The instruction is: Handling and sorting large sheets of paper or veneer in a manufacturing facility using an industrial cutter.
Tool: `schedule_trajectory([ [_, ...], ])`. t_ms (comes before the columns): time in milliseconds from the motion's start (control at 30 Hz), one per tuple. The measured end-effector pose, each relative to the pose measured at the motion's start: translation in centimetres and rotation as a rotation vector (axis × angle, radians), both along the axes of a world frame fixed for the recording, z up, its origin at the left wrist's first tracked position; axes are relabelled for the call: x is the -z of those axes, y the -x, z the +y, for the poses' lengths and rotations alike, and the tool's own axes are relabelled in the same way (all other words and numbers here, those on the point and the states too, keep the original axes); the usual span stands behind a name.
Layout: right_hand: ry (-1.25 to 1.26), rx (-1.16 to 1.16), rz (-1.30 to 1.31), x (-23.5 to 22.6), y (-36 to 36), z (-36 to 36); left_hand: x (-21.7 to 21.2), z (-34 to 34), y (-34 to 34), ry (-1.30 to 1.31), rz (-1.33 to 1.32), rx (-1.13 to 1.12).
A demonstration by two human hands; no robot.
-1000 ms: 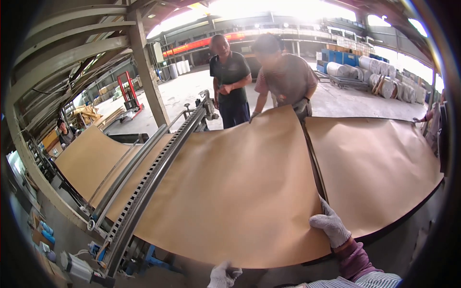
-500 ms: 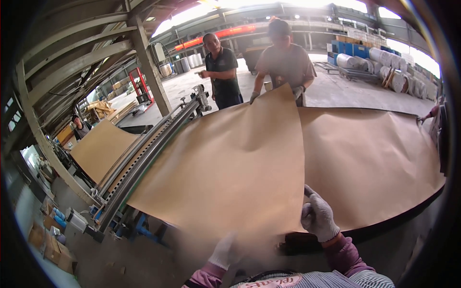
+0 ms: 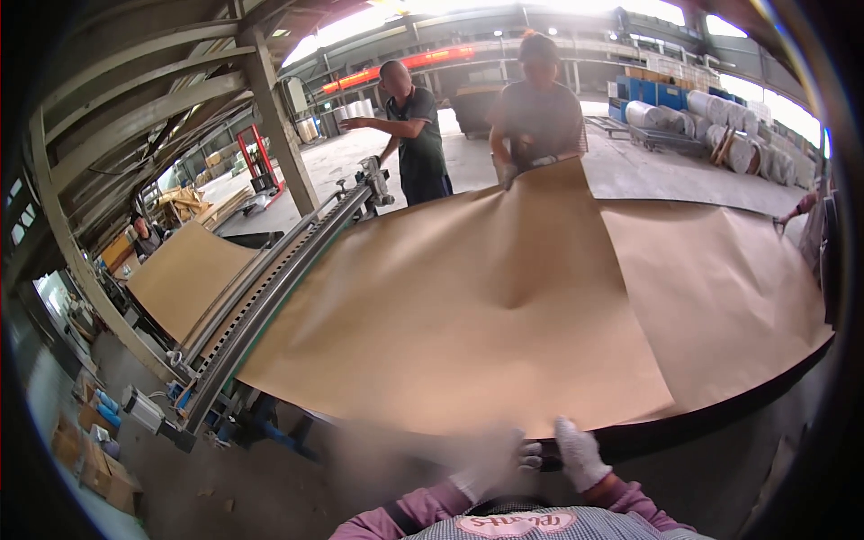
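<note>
A large brown paper sheet (image 3: 423, 333) covers the table in front of me, overlapping a second brown sheet (image 3: 720, 306) on the right. My right hand (image 3: 583, 457), in a white glove, is at the top sheet's near edge with its fingers stretched toward the paper. Close to its left is my left hand (image 3: 495, 463), also gloved; a hazy smear blurs it, and whether it touches the sheet is unclear. Across the table, a co-worker's gloved hands (image 3: 513, 174) are at the raised far corner of the top sheet.
A long metal rail (image 3: 261, 310) with a clamp-like head (image 3: 373, 180) runs along the left. Beyond it lies another brown sheet (image 3: 189, 279). A second person (image 3: 409, 135) stands by the rail's far end. At the right rim, another person's hand (image 3: 796, 209) nears the sheets. Wrapped rolls (image 3: 724, 112) stand behind.
The top sheet's right edge has shifted right over the other sheet. My right hand has moved left and down, and my left hand right, bringing them close together. The standing person has stretched out an arm.
</note>
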State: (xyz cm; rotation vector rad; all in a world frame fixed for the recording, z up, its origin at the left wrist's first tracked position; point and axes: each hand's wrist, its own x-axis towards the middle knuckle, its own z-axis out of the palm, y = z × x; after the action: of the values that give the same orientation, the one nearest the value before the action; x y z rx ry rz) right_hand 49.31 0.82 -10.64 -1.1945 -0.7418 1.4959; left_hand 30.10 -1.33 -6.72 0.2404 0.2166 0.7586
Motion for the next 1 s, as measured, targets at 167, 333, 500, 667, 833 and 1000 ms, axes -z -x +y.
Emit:
schedule_trajectory([
  [167, -0.14, 0.109, -0.34, -11.3, -2.1, -2.4, 4.7, -0.7, 13.4, -0.033, 0.527, -0.617],
  [333, -0.074, 0.142, -0.369, -12.3, -6.7, -3.0, 3.9, 0.5, 16.8, 0.326, 0.62, -0.537],
  [500, -0.073, 0.174, -0.297, -12.3, -11.0, -3.0, 3.6, 1.1, 11.9, 0.304, 0.641, -0.425],
  [667, -0.129, 0.357, -0.222, -6.4, -14.7, -3.7, 2.9, 1.3, 6.0, 0.107, 0.661, -0.345],
  [833, -0.233, -0.34, -0.104, -7.3, -1.9, -3.3, 4.5, 2.8, 0.3, 0.21, 0.262, -0.221],
  [1000, 0.099, -0.047, -0.17, -2.2, 1.1, 1.8, -0.9, 2.3, 0.6, 0.152, 0.388, -0.243],
])
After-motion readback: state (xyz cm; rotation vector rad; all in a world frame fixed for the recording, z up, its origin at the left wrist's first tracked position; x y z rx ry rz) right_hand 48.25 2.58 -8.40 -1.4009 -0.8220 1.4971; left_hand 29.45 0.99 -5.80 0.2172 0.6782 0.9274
